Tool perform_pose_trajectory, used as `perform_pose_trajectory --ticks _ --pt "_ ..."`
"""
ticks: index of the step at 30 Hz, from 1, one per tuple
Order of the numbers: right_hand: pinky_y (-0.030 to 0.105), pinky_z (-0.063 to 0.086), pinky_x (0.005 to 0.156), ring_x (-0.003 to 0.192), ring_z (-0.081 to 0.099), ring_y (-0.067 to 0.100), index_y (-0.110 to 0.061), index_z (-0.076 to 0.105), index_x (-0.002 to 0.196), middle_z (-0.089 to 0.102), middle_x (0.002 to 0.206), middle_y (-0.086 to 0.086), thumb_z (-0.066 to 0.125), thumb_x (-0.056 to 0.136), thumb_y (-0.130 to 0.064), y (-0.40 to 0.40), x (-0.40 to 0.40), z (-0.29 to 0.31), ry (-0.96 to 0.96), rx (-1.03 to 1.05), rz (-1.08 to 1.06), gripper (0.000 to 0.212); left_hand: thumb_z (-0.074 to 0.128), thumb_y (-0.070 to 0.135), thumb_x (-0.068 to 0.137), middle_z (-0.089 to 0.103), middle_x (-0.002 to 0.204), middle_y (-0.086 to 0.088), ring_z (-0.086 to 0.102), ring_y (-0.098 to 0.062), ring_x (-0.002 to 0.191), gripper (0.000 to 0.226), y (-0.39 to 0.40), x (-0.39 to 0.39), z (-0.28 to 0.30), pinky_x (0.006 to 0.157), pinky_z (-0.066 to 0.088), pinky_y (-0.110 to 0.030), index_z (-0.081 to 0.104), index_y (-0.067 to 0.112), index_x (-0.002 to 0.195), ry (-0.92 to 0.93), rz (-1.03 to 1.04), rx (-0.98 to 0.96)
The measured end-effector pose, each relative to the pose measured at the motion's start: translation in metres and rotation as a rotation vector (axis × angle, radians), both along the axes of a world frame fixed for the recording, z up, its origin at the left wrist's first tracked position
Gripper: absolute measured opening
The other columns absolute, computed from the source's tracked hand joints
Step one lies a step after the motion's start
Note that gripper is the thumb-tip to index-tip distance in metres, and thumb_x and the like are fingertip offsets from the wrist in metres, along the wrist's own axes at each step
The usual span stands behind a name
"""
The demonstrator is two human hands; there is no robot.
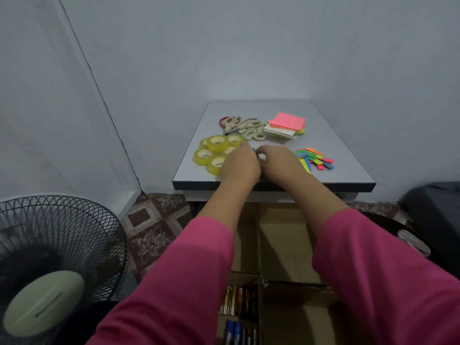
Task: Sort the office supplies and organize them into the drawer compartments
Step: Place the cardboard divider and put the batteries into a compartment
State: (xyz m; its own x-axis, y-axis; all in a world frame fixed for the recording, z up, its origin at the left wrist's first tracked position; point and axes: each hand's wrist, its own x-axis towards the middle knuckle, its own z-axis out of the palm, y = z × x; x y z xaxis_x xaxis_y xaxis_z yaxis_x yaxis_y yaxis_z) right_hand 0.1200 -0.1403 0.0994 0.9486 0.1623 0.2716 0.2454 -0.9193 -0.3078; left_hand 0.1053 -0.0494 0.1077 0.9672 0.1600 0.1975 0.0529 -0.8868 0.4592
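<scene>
Hands meeting over small table (348, 135), tape rolls (216, 151) alongside.
Left hand (240, 165) and right hand (278, 160) curled together on small blue item (254, 150); exact hold unclear.

Both arms in pink sleeves reach forward over the table (348, 170). The left hand (240, 165) and right hand (278, 159) meet above its near edge, fingers curled, knuckles up.
</scene>
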Motion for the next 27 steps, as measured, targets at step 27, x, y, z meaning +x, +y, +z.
perform_pose_trajectory --ticks 27 --pt "0.009 0.047 0.062 0.082 0.058 -0.002 -0.026 0.063 0.102 0.062 0.092 -0.012 0.061 0.089 -0.017 -0.022 -0.141 -0.050 0.006 0.855 -0.105 0.016 0.062 0.008 0.086 0.066 0.082 -0.003 0.063 -0.007 0.065 0.011 0.064 -0.127 -0.014 0.058 0.052 -0.021 0.062 0.017 0.092 0.005 -0.139 -0.601"
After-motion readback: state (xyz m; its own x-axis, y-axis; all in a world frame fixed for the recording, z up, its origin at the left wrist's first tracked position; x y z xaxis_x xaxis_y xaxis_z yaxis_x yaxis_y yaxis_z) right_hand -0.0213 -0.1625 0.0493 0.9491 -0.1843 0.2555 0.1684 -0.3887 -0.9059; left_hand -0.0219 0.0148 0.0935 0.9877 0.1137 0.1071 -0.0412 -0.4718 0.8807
